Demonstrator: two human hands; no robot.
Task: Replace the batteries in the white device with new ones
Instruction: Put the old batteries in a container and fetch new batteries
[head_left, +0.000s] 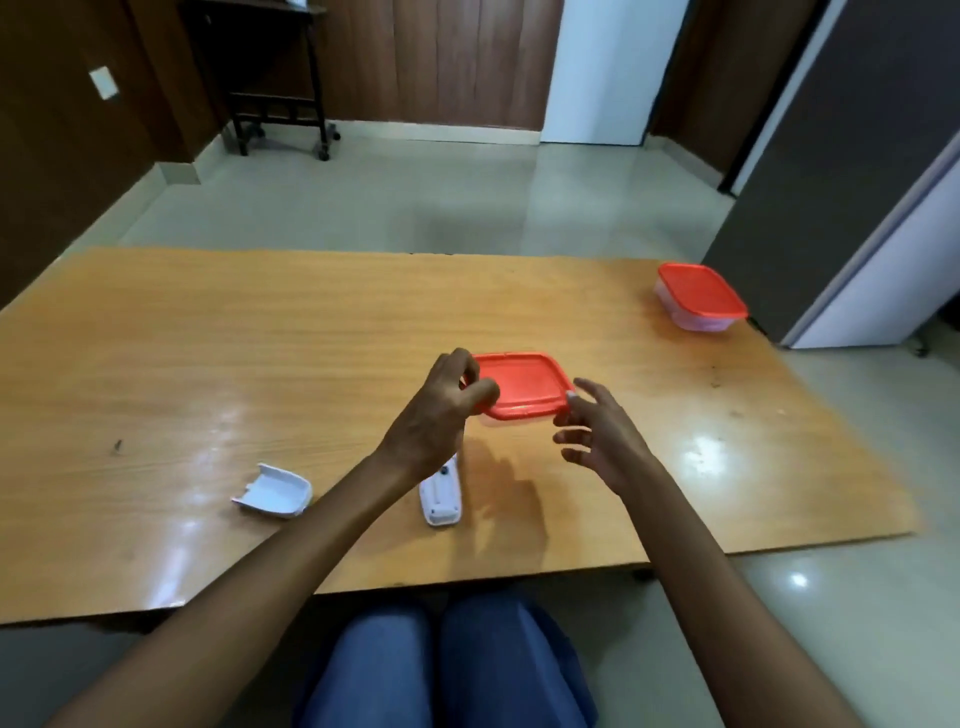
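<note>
**A:** Where's your white device (441, 499)?

**B:** Flat on the table (208, 364), at six o'clock from the red-lidded box (524, 387). Its cover (275, 491) lies off at eight.

**A:** And your hands?

**B:** Your left hand (441, 410) pinches the lid's nine-o'clock edge, likely to pry it. Your right hand (597, 436), fingers spread wide, is at the three-o'clock corner, probably steadying.
</note>
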